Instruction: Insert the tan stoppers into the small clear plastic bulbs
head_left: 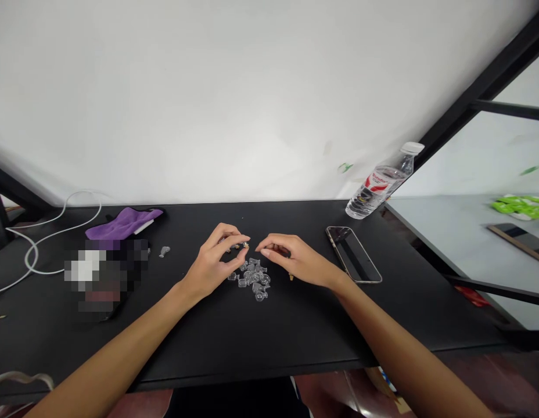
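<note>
Left hand (pixel 212 260) pinches small piece (pixel 245 245) near tiny bottles (pixel 254 277); right hand (pixel 301 260) narrow, grip unclear. Apparent fine handling; next move needs steadiness.

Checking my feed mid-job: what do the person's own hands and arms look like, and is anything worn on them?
The left hand and right hand are ungloved; both forearms are bare, with no sleeve, watch, bracelet, cable or marking visible.

the piece (pixel 246 245) in the left hand (pixel 214 260) is too small to identify.
</note>
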The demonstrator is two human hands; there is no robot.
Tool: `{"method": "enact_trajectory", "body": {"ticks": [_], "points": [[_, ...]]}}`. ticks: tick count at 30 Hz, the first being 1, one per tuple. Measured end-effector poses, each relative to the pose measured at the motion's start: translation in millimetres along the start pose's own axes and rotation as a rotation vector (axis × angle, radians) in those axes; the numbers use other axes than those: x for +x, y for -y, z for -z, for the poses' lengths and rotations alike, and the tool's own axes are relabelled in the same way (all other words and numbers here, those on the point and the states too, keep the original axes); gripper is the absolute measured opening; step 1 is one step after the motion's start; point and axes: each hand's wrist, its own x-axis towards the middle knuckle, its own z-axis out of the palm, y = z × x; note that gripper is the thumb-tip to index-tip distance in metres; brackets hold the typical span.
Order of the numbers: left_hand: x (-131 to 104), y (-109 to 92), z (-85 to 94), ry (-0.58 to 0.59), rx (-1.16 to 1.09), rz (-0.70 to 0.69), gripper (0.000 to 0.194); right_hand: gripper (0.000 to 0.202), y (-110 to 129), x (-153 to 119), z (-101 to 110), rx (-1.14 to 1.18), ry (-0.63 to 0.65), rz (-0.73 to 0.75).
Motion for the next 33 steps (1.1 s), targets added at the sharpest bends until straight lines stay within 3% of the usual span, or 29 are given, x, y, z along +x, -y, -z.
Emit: {"method": "enact_trajectory", "body": {"ticks": [5,16,33], "points": [[0,-8,-3.3,-0.049,-0.033,-0.065,0.026,0.030,6,1,-11,0.075,-0.037,0.029],[-3,-13,-2.0,0.008,-0.069,-0.109,0.013,0.031,5,3,-14,0.214,-0.020,-0.010],[-1,-9,-4.2,0.051,-0.165,-0.005,0.007,0.026,5,1,-7,-0.001,-0.033,0.065]]}}
